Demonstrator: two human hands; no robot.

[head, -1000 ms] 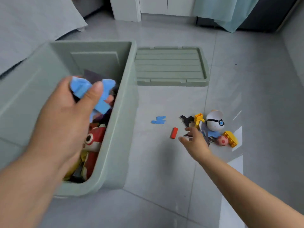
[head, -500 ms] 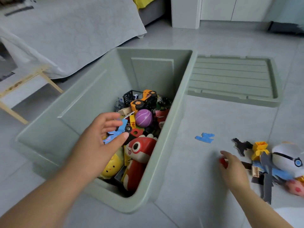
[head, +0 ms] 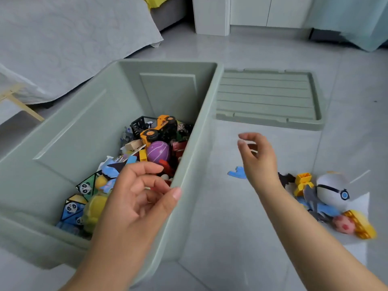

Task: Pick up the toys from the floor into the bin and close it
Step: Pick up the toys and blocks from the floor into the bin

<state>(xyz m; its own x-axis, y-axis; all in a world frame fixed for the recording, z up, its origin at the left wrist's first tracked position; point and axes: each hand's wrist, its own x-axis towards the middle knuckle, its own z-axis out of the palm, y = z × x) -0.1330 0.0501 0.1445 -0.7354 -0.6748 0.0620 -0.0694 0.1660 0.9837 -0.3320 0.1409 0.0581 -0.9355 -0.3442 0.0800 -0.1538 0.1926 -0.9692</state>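
Well, we have only the head view to go by. Our left hand (head: pixel 134 198) hovers over the near right corner of the open sage-green plastic bin (head: pixel 100 114), its fingers loosely curled with nothing in them and the thumb tip lying at the bin's right rim. The bin stands on the grey tiled floor (head: pixel 231 238) and is partly filled with toys, among them an orange toy truck (head: pixel 159 128), a purple striped ball (head: pixel 157 151), a yellow plush toy (head: pixel 94 211) and panda-printed cards (head: pixel 72 208). Our right hand (head: pixel 258 158) is raised above the floor just right of the bin, fingers bent toward the thumb; we cannot tell whether it carries anything. The flat ribbed green lid (head: pixel 266 97) lies on the floor beyond that hand, just beside the bin's far right corner. More toys lie loose on the floor to the right: a flat blue foam piece (head: pixel 236 173), a yellow plastic block (head: pixel 303 181), a white round plush with a blue goggle (head: pixel 331 192) and a small pink ball (head: pixel 344 226).
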